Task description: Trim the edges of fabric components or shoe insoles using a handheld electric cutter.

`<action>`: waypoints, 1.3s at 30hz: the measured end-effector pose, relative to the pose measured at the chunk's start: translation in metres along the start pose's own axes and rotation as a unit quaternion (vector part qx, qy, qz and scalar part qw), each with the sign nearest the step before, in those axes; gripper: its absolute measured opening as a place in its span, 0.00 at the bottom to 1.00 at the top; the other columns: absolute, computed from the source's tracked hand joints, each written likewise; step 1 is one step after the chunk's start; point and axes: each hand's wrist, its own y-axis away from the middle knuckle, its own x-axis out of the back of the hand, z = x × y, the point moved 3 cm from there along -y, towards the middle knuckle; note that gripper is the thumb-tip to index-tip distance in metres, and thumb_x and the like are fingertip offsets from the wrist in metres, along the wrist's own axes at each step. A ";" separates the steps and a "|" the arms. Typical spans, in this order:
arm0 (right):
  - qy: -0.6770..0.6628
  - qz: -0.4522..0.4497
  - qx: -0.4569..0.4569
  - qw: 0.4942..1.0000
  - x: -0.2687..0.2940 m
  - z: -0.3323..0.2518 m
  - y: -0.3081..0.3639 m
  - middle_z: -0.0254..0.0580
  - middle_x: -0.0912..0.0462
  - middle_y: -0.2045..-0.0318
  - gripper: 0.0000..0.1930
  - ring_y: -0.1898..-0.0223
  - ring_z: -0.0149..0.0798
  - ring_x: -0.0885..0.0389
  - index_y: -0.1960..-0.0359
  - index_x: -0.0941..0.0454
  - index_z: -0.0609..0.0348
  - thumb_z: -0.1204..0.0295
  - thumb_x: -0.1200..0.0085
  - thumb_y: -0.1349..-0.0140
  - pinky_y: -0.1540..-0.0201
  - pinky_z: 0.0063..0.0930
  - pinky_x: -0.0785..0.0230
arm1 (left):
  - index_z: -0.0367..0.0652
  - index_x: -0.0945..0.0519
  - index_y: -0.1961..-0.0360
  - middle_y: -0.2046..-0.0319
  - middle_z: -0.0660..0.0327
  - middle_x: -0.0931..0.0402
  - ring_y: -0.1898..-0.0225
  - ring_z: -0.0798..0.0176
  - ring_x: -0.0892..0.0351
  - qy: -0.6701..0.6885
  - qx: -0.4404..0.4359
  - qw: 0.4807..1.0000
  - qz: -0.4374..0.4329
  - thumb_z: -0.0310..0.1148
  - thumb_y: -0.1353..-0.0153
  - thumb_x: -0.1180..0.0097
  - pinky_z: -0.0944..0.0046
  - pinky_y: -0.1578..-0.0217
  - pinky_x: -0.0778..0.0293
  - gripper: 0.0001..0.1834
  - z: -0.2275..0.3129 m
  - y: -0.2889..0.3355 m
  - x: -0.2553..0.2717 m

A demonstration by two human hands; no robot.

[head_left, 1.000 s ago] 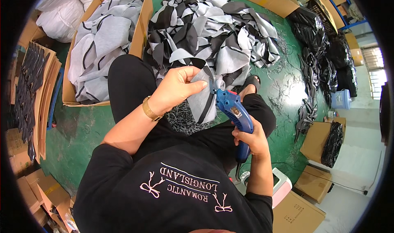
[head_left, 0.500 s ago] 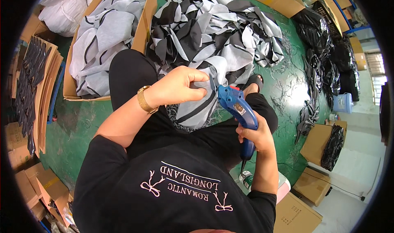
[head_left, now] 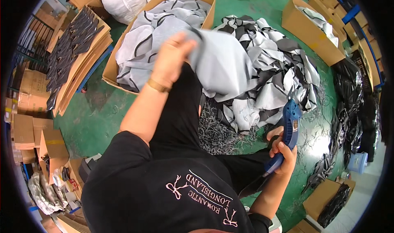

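Note:
My left hand (head_left: 171, 56) is raised and grips a grey fabric piece (head_left: 221, 60), held above the near edge of a large cardboard box (head_left: 110, 71) filled with grey and black pieces. A gold band sits on that wrist. My right hand (head_left: 282, 150) is low at the right and holds a blue electric cutter (head_left: 287, 130) by its handle, its nose pointing up. Between the two hands lies a heap of grey, white and black fabric pieces (head_left: 283, 69) on the green floor. Thin dark trimmings (head_left: 217, 130) cover my lap.
Stacked flat cardboard with dark cut pieces (head_left: 78, 48) stands at the left. Another open box (head_left: 312, 28) is at the upper right. Black scrap strips (head_left: 357, 106) run along the right side, near a small blue bucket (head_left: 358, 161). Small boxes (head_left: 24, 130) crowd the lower left.
My left hand has lifted the grey piece from beside the cutter up and leftward toward the big box. The cutter in my right hand has moved away to the right.

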 end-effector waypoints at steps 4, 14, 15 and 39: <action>0.005 -0.010 0.009 1.000 0.003 -0.004 -0.011 0.38 0.31 0.74 0.23 0.78 0.30 0.31 0.55 0.33 0.70 0.72 0.41 0.52 0.80 0.25 0.35 | 0.38 0.26 0.48 0.66 0.66 0.26 0.66 0.73 0.29 0.037 -0.106 0.975 0.189 0.27 0.43 0.42 0.70 0.66 0.33 0.20 0.000 -0.051 0.110; -0.042 0.023 -0.020 0.999 0.022 0.007 -0.035 0.37 0.30 0.79 0.24 0.80 0.29 0.31 0.55 0.33 0.70 0.70 0.39 0.51 0.80 0.23 0.35 | 0.44 0.26 0.48 0.53 0.63 0.25 0.52 0.70 0.26 -0.181 -0.018 0.983 -0.036 0.31 0.38 0.45 0.67 0.53 0.31 0.17 -0.041 -0.069 -0.006; -0.046 0.028 -0.023 0.998 0.025 0.008 -0.037 0.37 0.30 0.79 0.24 0.80 0.29 0.31 0.55 0.33 0.70 0.70 0.39 0.51 0.80 0.23 0.35 | 0.44 0.24 0.50 0.56 0.65 0.23 0.55 0.72 0.25 -0.215 0.009 0.969 -0.120 0.33 0.38 0.45 0.70 0.56 0.30 0.14 -0.052 -0.071 -0.039; -0.161 0.117 -0.066 0.978 0.055 -0.002 -0.046 0.40 0.29 0.78 0.32 0.80 0.33 0.29 0.54 0.34 0.74 0.68 0.31 0.57 0.79 0.24 0.33 | 0.42 0.22 0.58 0.63 0.52 0.20 0.56 0.49 0.22 -0.543 0.122 0.707 -0.437 0.39 0.50 0.35 0.54 0.58 0.28 0.19 -0.409 0.035 -0.141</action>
